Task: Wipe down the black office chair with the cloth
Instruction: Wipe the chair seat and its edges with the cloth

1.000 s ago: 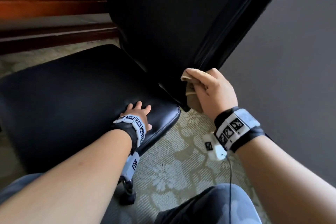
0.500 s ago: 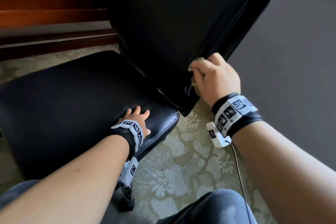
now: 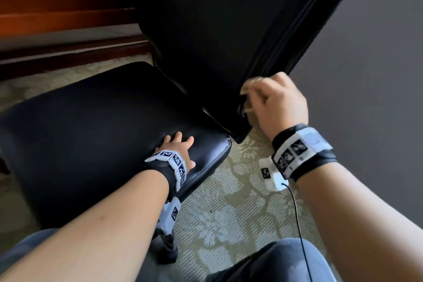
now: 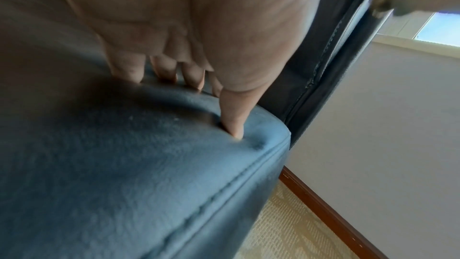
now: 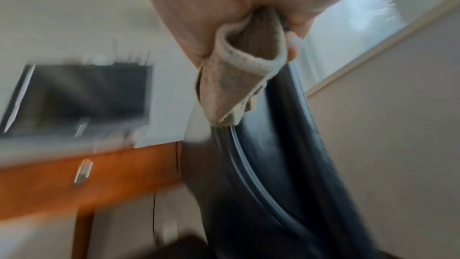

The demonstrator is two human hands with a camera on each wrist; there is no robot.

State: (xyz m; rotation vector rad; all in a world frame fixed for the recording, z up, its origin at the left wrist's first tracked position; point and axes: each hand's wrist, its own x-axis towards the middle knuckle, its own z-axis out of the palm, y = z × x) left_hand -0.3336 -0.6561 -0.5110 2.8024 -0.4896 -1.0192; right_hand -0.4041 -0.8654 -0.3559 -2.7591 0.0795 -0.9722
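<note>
Beige cloth is bunched in the right hand, fingers curled round it, pressed to the lower side edge of the black office chair's backrest, right of centre in the head view. Compared with a second ago, this hand sits higher along that edge, and the blur in the right wrist view points to a stroke under way; in my judgement the edge is being wiped upward from its bottom corner. Left hand lies flat, fingers spread, on the seat near its right rear corner at centre frame, unchanged, apparently steadying the chair. Seat surface shows no wiping at present. Patterned carpet fills the lower centre.
</note>
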